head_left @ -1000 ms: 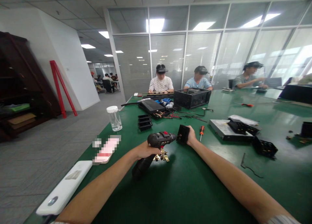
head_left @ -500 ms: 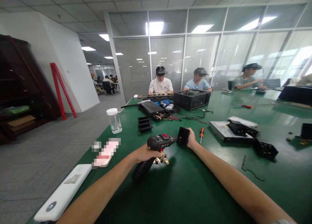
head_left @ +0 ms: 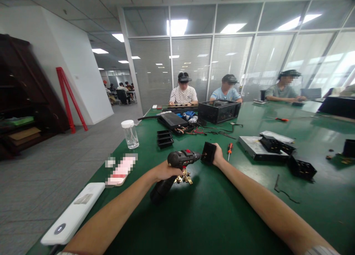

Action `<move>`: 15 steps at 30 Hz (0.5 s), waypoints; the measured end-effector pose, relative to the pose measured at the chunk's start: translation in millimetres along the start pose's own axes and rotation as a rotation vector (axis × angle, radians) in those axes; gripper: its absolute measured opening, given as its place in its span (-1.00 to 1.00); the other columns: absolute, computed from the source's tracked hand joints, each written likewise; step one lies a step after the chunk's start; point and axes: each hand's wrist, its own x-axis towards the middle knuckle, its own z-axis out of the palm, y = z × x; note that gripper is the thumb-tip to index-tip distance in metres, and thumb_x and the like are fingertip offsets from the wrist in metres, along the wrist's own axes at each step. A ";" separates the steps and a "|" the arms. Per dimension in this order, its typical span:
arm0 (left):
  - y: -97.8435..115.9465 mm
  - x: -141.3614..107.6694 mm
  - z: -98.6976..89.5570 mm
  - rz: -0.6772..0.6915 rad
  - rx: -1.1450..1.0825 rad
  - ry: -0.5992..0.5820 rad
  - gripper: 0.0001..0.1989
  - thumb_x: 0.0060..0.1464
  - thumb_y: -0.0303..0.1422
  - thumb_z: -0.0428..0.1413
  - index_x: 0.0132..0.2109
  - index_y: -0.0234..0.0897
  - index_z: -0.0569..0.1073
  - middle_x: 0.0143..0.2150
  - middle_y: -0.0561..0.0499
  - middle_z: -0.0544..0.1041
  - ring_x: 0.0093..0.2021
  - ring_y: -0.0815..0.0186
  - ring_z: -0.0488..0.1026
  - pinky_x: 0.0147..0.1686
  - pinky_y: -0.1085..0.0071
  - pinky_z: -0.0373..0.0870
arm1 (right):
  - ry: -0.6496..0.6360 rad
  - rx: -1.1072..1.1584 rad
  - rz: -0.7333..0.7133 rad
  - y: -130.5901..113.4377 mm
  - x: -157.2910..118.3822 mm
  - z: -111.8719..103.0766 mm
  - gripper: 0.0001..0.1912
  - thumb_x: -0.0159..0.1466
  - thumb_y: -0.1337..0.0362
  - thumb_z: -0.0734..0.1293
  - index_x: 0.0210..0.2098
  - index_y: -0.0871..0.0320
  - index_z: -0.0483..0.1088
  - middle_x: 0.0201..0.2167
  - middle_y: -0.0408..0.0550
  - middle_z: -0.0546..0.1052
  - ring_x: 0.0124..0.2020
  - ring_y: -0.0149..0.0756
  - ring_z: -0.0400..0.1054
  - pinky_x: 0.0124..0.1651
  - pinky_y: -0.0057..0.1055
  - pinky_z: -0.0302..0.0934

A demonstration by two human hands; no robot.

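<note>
My left hand [head_left: 164, 171] is wrapped round the grip of a black power drill [head_left: 181, 158], which points to the right. In my right hand [head_left: 218, 155] is a small black part [head_left: 208, 153], held up over the table with its face toward the drill's tip. The tip is close to that face; whether they touch I cannot tell. Several brass-coloured metal pieces [head_left: 188, 177] lie on the green table below the drill, partly hidden by it. An orange screwdriver [head_left: 230, 150] lies just right of my right hand.
Black trays [head_left: 164, 139], a clear jar [head_left: 131, 135], a phone [head_left: 122, 170] and a white device [head_left: 74, 212] are on the left. A black case [head_left: 219, 112] stands farther back. Right: a silver box [head_left: 262, 151] and black parts [head_left: 302, 169]. Three people sit opposite.
Both hands keep nearly the same pose with the drill and black part. The camera view has shifted slightly, and the far-right person's raised hand is lower.
</note>
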 end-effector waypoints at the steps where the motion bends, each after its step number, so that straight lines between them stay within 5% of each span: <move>1: -0.3 0.1 -0.2 0.001 0.001 -0.002 -0.84 -0.23 -0.43 0.14 -0.39 -0.39 0.41 -0.50 0.08 0.36 -0.46 0.39 0.24 -0.44 0.44 0.15 | -0.003 0.000 0.002 0.2 0.4 -0.6 -0.81 0.05 0.14 0.16 -0.59 0.11 0.20 -0.75 -0.14 0.32 -0.72 -0.31 0.23 -0.65 -0.36 0.17; 15: -0.2 0.5 -0.1 0.010 0.016 0.020 -0.84 -0.24 -0.47 0.15 -0.39 -0.39 0.42 -0.49 0.08 0.36 -0.45 0.39 0.25 -0.44 0.45 0.15 | 0.002 -0.007 -0.002 -1.2 -3.5 3.3 -0.81 0.04 0.13 0.17 -0.57 0.12 0.22 -0.75 -0.13 0.34 -0.72 -0.30 0.24 -0.64 -0.35 0.18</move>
